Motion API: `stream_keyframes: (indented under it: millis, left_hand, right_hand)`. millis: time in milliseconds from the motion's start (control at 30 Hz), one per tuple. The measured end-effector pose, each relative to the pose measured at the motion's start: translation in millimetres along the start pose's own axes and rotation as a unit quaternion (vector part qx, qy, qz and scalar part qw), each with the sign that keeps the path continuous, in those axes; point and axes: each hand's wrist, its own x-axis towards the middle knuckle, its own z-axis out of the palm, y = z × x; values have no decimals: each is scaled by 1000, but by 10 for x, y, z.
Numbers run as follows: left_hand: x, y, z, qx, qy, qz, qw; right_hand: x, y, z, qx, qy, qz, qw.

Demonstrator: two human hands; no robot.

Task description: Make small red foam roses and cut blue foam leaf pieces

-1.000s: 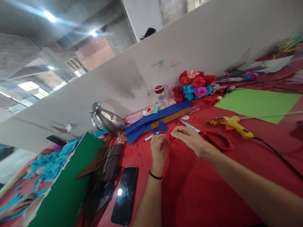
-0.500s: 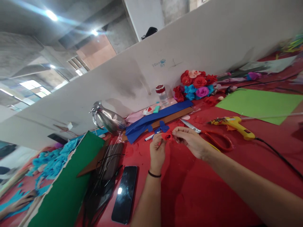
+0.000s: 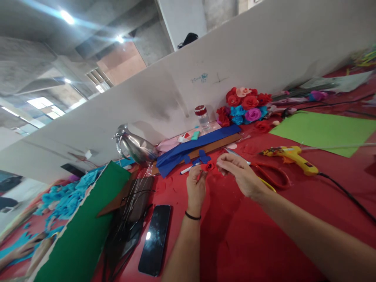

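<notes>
My left hand (image 3: 196, 186) pinches a small red paper flower (image 3: 209, 166) above the red table, with its dark centre facing up. Just right of the flower, my right hand (image 3: 236, 172) has its thumb and fingertips pressed together, a small gap away from the flower; what they hold, if anything, is too small to make out. Scissors with red handles (image 3: 272, 176) lie under and beside my right hand. Blue paper scraps (image 3: 202, 157) and a white marker (image 3: 186, 170) lie behind the flower.
A yellow glue gun (image 3: 293, 157) and green sheet (image 3: 326, 131) lie right. Behind are paper flowers (image 3: 249, 102), a jar (image 3: 202, 117) and blue strips (image 3: 176, 154). A steel jug (image 3: 136, 147), phone (image 3: 155, 239) and green board (image 3: 85, 231) are left. Another person's hand (image 3: 28, 247) is far left.
My right hand has moved slightly away from the red flower, opening a gap between them. My left hand still holds the flower. The view has shifted slightly.
</notes>
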Motion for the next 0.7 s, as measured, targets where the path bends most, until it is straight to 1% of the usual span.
stream_keyframes:
  millis: [133, 233, 300, 400, 533, 700]
  left_hand:
    - [-4, 17, -9, 31, 9, 43, 999]
    - [-16, 83, -16, 58, 24, 72, 995]
    - [-23, 115, -16, 63, 28, 74, 995]
    - [-27, 118, -13, 58, 23, 62, 996]
    - [-22, 99, -5, 24, 12, 23, 999]
    - [-26, 108, 32, -31, 7, -27, 999]
  right_hand:
    - [-26, -1, 23, -59, -1, -23, 998]
    - [-16, 28, 24, -80, 10, -17, 997]
    - [-6, 47, 20, -78, 16, -8, 997]
    - [-1, 60, 16, -56, 14, 4, 998]
    - [-12, 38, 20, -27, 4, 9, 1000]
    - [-25, 10, 40, -45, -6, 0, 999]
